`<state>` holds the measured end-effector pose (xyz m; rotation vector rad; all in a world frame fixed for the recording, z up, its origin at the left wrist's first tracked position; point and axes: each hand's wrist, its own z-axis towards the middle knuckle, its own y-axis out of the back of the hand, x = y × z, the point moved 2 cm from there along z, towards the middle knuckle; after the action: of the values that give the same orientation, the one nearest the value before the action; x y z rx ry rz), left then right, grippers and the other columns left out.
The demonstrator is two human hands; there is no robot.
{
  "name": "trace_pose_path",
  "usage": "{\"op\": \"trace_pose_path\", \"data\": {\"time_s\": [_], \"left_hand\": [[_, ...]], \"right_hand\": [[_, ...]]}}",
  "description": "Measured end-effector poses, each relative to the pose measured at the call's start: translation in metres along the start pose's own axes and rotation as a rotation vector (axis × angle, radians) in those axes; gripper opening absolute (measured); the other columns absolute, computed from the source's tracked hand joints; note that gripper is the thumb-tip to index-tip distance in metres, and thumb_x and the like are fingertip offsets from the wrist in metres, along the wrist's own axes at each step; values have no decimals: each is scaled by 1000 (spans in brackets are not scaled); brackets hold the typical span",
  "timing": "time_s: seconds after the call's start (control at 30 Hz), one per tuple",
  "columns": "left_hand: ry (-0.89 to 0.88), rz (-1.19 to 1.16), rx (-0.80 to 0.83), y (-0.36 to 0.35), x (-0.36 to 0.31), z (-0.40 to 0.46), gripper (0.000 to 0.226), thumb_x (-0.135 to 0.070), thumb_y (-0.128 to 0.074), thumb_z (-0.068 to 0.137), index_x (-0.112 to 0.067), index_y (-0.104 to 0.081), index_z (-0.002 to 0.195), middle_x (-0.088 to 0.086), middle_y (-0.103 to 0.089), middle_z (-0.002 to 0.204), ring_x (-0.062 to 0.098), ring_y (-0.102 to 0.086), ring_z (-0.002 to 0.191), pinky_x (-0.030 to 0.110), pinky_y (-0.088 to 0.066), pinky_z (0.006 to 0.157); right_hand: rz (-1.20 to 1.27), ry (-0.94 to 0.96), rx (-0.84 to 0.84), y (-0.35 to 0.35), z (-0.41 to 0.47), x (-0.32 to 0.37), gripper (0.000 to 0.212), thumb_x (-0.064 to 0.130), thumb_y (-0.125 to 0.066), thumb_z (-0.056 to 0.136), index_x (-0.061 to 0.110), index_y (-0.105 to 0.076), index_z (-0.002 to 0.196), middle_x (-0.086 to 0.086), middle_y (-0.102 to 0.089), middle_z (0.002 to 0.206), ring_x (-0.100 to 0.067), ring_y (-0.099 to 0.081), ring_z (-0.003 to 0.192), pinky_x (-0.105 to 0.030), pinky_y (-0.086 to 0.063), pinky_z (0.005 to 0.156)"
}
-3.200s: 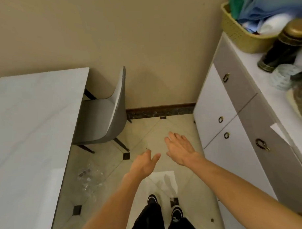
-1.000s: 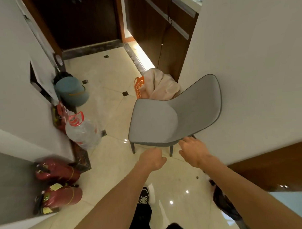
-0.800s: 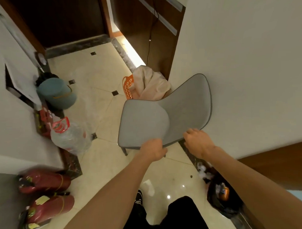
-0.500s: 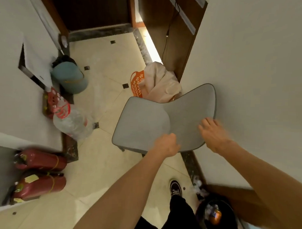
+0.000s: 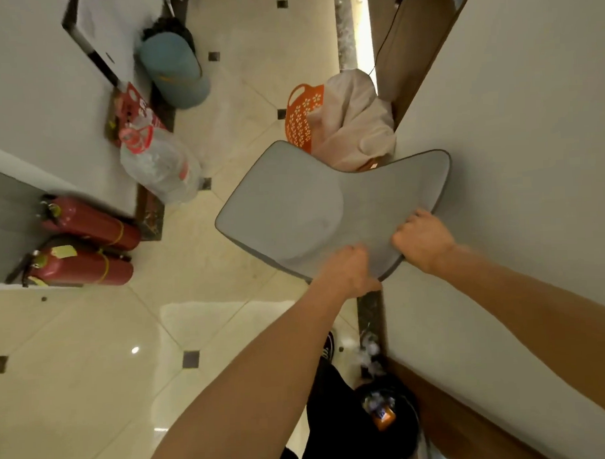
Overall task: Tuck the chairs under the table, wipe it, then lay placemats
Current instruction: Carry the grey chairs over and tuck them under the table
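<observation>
From the head camera I see my left hand closed on the near edge of the grey chair, where the seat meets the backrest. My right hand is closed on the rim of the backrest, just beside my left. The chair is covered in a smooth matte grey cloth with a thin dark piping around the edge; the seat is rounded and the backrest curves like a wing toward the wall beyond my right hand.

Beyond the chair, far from my hands, stands an orange plastic basket with flower-shaped holes, and a beige cloth is heaped in it. To the left of my left hand, well apart, lie two red fire extinguishers and a clear plastic jug. The floor is glossy cream tile with small dark squares at the corners.

Half a second ago my right hand was open and flat on the backrest; now it grips the rim. The chair has come nearer to me.
</observation>
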<state>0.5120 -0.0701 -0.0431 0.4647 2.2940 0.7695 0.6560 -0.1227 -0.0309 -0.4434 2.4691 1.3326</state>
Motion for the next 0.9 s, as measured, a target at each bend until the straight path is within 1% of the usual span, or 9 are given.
{"op": "trace_pose_path", "data": {"time_s": [0.07,0.17,0.3,0.43,0.5,0.63,0.77,0.83,0.9], "left_hand": [[26,-29,-26,-2,13,-11,66,-35,-75,81,-10,-43,133,13,-53,125,31,-55,110,40,-50,88],[47,-41,-41,-1,33,-27,52,-26,-74,81,-13,-50,125,10,-59,118,30,-59,104,40,-52,84],[129,8,-63,6,98,-71,26,-11,-60,86,-10,-60,111,14,-66,113,34,-62,103,34,-44,73],[190,154,-85,1,165,-119,28,-7,-49,91,-12,-63,114,14,-65,118,34,-61,109,36,-45,80],[203,190,-98,0,191,-138,24,-8,-47,91,-11,-62,110,14,-64,116,34,-60,107,35,-43,78],[217,216,-105,-6,244,-182,19,-10,-47,88,-11,-61,102,14,-65,110,35,-61,101,38,-47,80],[214,238,-115,-19,283,-225,20,-11,-47,86,-12,-62,99,13,-67,105,35,-63,97,39,-49,80],[218,245,-113,-26,299,-245,16,-12,-48,85,-15,-61,93,12,-68,102,34,-63,94,39,-50,79],[235,254,-116,-32,315,-266,11,-11,-48,83,-16,-56,88,11,-68,101,34,-63,93,38,-48,76]], "right_hand": [[-2,76,6,23,1,19,26,38,-62,87,20,-71,104,-2,-73,104,-21,-66,99,-35,-40,96],[77,151,3,57,-2,60,28,45,-59,90,21,-69,102,-2,-71,103,-24,-67,97,-33,-44,82],[171,221,-73,103,10,136,16,39,-57,94,27,-68,94,2,-71,98,-22,-68,92,-31,-43,66],[329,218,-106,127,16,202,34,53,-52,94,23,-68,101,-2,-70,99,-25,-67,95,-31,-40,68],[375,200,-147,127,16,221,41,57,-49,93,20,-64,104,-5,-68,104,-27,-65,97,-33,-37,69],[360,204,-231,108,4,243,46,59,-50,91,18,-58,111,-4,-65,106,-25,-63,95,-35,-48,75],[337,270,-343,104,-16,283,40,57,-53,90,20,-58,104,-1,-65,95,-25,-66,82,-33,-48,64],[277,340,-378,110,-24,311,38,55,-66,81,19,-62,93,0,-65,79,-24,-66,66,-30,-46,52],[280,372,-423,117,-31,338,39,50,-82,65,18,-63,78,1,-60,60,-22,-59,46,-27,-41,39]]}}
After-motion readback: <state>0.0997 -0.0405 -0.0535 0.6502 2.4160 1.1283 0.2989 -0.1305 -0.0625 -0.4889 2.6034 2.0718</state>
